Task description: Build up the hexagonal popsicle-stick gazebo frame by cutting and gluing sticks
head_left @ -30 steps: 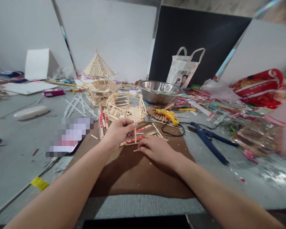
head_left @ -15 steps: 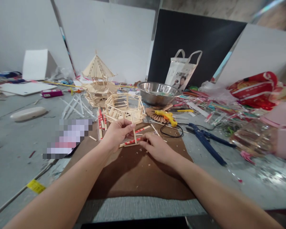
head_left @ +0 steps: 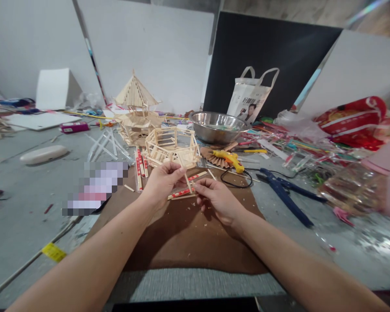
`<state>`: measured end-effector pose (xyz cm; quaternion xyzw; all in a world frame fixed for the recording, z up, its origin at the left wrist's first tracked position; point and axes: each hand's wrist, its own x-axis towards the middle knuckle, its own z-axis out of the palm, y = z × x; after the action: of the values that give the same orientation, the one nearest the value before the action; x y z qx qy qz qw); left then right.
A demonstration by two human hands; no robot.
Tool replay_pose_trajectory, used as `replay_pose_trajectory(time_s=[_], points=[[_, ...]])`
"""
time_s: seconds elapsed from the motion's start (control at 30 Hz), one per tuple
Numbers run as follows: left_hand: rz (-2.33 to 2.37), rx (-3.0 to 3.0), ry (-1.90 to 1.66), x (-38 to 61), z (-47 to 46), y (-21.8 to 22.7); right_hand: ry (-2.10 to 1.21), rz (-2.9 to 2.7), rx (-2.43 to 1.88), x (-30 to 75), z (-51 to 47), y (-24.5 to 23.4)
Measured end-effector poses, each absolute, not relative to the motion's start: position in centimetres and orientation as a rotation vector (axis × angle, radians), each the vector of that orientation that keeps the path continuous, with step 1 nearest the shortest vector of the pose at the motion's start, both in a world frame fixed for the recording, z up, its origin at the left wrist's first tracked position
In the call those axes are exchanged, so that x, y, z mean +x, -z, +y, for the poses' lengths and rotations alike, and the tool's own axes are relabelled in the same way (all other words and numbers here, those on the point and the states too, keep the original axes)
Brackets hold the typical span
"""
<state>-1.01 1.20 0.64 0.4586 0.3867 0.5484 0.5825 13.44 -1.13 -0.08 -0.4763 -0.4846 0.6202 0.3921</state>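
My left hand [head_left: 164, 182] pinches a short wooden stick [head_left: 187, 178] between thumb and fingers, its lower end slanting to the right. My right hand [head_left: 216, 197] has its thumb and fingertips drawn together right beside that lower end; whether they touch the stick or hold something tiny is too small to tell. Below the hands, chopsticks in red printed wrappers [head_left: 181, 193] lie on a brown mat [head_left: 195, 247] strewn with crumbs. Just beyond stands a low open frame of wooden sticks [head_left: 156, 138], partly covered by my left hand.
Behind the frame rises a stick-built pavilion [head_left: 134, 97]. A steel bowl [head_left: 211, 134], a yellow glue gun [head_left: 230, 160] with its cord and blue-handled cutters [head_left: 287, 199] are to the right. A phone [head_left: 99, 188] and a white oblong case [head_left: 43, 154] lie left.
The stick's lower end has tilted right, toward my right hand. My right hand has turned slightly, its fingers more curled. The whole view has shifted a little.
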Motion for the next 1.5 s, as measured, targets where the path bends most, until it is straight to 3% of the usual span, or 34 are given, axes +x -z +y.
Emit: replay_pose_trajectory(time_s=[1.5], points=[[0.924,1.048,-1.270,-0.91,1.16,-0.41,-1.401,-1.313,-1.223,13.25,-1.13,0.51]])
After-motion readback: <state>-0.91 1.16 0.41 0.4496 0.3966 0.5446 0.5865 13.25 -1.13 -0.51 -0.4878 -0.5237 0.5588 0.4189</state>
